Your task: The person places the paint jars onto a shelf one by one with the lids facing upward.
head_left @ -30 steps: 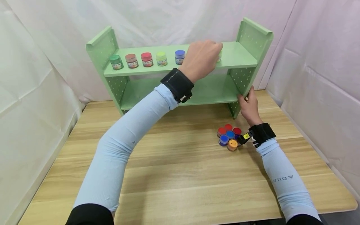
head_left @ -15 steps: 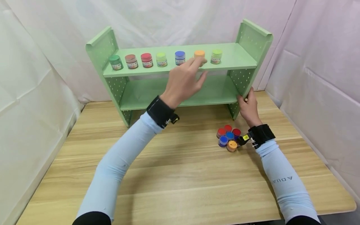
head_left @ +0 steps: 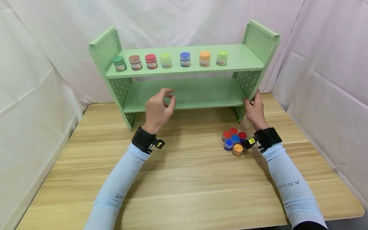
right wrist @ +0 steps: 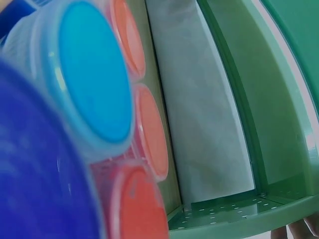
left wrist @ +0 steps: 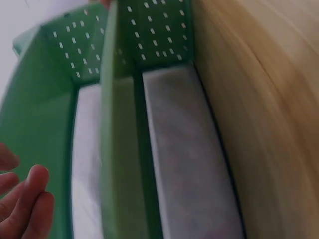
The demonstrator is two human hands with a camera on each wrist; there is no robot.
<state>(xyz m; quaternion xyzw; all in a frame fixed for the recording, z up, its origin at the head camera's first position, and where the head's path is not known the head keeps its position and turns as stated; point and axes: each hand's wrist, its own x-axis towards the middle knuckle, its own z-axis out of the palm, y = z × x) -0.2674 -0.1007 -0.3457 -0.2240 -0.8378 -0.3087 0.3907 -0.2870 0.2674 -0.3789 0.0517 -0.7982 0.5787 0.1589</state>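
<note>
A green two-tier shelf (head_left: 198, 91) stands at the back of the table. My left hand (head_left: 158, 110) is in front of its lower tier, fingers loosely bent, holding nothing. In the left wrist view the fingertips (left wrist: 37, 181) overlap the green boards. My right hand (head_left: 255, 111) grips the shelf's right side panel low down, thumb on the inner side. Along the upper tier runs a row of small paint jars, from a dark green jar (head_left: 119, 64) through a blue jar (head_left: 185, 59) and an orange jar (head_left: 204, 58) to a light green jar (head_left: 222, 58).
Beside my right wrist, several more paint jars are clustered on the wooden table (head_left: 184, 185): red jars (head_left: 226, 136), blue jars (head_left: 228, 145) and an orange jar (head_left: 237, 149). A white cloth (head_left: 184, 22) hangs behind and at both sides.
My left hand has drawn back from the upper tier, down and to the left, leaving the orange and light green jars standing there in view. My right hand stays on the side panel.
</note>
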